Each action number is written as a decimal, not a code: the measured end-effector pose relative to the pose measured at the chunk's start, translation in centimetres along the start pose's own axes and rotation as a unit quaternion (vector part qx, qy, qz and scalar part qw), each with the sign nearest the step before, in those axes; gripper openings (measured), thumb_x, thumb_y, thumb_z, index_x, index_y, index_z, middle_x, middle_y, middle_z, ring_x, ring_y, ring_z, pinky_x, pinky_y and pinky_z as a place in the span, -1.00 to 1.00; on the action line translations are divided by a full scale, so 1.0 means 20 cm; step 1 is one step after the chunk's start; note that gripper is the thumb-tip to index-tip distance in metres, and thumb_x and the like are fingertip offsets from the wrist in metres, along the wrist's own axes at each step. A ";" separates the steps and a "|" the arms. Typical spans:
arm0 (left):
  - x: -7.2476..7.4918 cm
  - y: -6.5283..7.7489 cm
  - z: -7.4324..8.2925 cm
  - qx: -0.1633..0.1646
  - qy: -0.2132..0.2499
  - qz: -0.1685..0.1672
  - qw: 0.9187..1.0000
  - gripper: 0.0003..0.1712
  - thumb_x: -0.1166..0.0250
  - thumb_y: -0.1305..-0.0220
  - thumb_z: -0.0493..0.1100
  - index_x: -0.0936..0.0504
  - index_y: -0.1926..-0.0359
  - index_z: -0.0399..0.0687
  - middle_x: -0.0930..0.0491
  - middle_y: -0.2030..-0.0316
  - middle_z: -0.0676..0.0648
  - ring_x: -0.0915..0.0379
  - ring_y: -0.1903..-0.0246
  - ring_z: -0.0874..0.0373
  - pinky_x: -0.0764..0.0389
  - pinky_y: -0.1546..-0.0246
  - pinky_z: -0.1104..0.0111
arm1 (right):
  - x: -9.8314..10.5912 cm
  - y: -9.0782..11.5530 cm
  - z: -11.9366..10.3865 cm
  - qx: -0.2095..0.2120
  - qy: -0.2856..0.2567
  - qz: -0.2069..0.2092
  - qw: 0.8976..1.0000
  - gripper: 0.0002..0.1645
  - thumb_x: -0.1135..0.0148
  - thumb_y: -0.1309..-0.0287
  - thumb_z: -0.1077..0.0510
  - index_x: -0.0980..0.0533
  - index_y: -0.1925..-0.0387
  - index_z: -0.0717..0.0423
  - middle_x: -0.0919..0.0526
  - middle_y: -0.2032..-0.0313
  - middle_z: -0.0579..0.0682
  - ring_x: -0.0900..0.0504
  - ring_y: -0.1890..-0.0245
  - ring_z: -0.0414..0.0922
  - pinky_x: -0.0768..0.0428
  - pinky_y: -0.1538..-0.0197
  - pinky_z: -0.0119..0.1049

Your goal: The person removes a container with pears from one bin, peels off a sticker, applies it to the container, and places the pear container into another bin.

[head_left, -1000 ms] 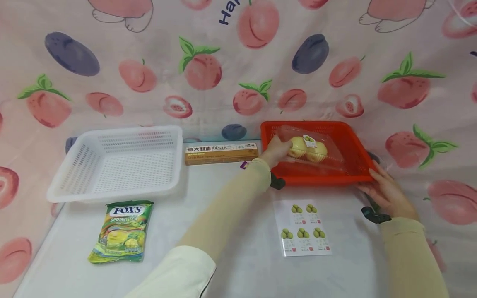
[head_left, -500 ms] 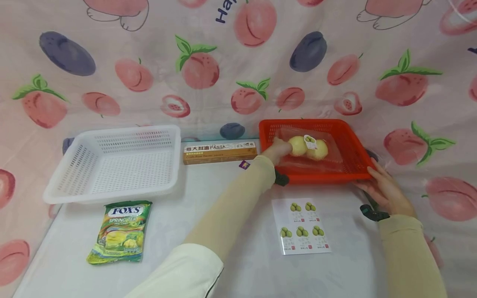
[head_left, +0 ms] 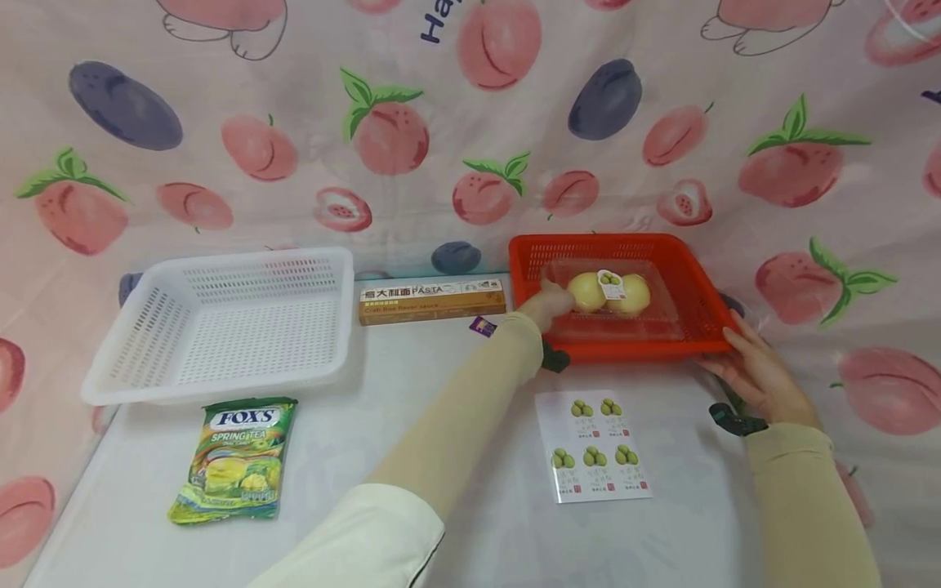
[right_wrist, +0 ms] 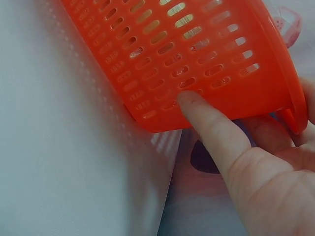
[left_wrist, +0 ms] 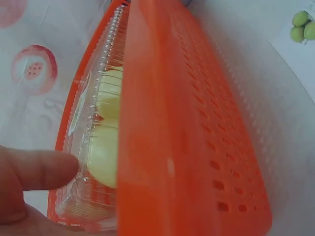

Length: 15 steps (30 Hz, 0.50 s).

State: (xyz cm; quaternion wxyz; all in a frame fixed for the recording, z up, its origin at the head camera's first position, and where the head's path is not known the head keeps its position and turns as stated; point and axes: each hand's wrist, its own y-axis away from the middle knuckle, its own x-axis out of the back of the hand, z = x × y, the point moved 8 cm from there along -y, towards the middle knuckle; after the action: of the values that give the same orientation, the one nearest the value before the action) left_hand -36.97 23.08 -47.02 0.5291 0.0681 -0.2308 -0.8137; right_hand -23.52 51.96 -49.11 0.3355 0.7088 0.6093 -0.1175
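Note:
A clear plastic clamshell box point(head_left: 660, 302) with two round pale-yellow fruits and a printed label lies inside the red basket point(head_left: 625, 353). At the box's left end my left hand point(head_left: 550, 304) holds it; in the left wrist view the thumb point(left_wrist: 47, 169) is against the clear lid, and the other fingers are mostly hidden. The basket's right front corner is gripped by my right hand point(head_left: 764, 382). In the right wrist view its thumb point(right_wrist: 211, 123) presses the perforated wall while the other fingers reach behind the rim.
A white basket point(head_left: 220, 384) stands at the left, with a green FOX'S candy bag point(head_left: 235, 461) in front. Between the baskets lie a pasta box point(head_left: 432, 300) and a small purple packet point(head_left: 483, 327). A sticker sheet point(head_left: 594, 445) lies before the red basket.
The clamshell box has settled from a tilt to lying flatter in the red basket, its right end and label shifting slightly. My left hand stays at its left end; the right hand keeps its grip.

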 end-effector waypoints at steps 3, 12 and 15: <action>0.02 0.00 0.01 -0.006 0.000 0.016 1.000 0.07 -0.20 -0.26 -0.29 0.36 -0.53 -0.16 -0.04 -0.43 -0.16 -0.20 -0.21 0.09 -0.30 -0.16 0.36 | 0.00 0.00 0.00 -0.003 -0.006 0.001 1.000 -0.23 -0.01 -0.45 0.16 -0.02 -0.46 -0.56 0.21 -0.48 -0.25 -0.10 -0.38 -0.03 -0.01 -0.30 0.11; 0.10 0.07 0.14 -0.069 -0.080 0.055 0.993 -0.01 -0.20 -0.31 -0.04 0.20 -0.53 -0.19 -0.11 -0.44 -0.14 -0.12 -0.33 0.10 -0.21 -0.32 0.32 | 0.02 0.00 0.00 -0.006 -0.005 0.021 1.000 -0.24 -0.08 -0.41 0.12 -0.08 -0.43 -0.62 0.19 -0.48 -0.27 0.03 -0.41 -0.04 -0.02 -0.31 0.10; 0.14 0.12 0.19 -0.102 -0.093 0.069 0.988 -0.08 -0.18 -0.33 -0.02 0.09 -0.53 -0.16 -0.12 -0.44 -0.09 -0.12 -0.34 0.11 -0.22 -0.33 0.31 | 0.03 0.01 0.00 -0.008 -0.003 0.032 0.999 -0.23 -0.12 -0.39 0.10 -0.08 -0.41 -0.64 0.18 -0.47 -0.28 0.15 -0.44 -0.05 0.00 -0.32 0.11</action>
State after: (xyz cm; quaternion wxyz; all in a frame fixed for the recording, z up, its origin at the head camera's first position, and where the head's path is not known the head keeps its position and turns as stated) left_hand -37.54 20.97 -42.15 0.5644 -0.0779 -0.1990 -0.7974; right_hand -23.23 52.52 -49.39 0.3465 0.7250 0.5862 -0.1034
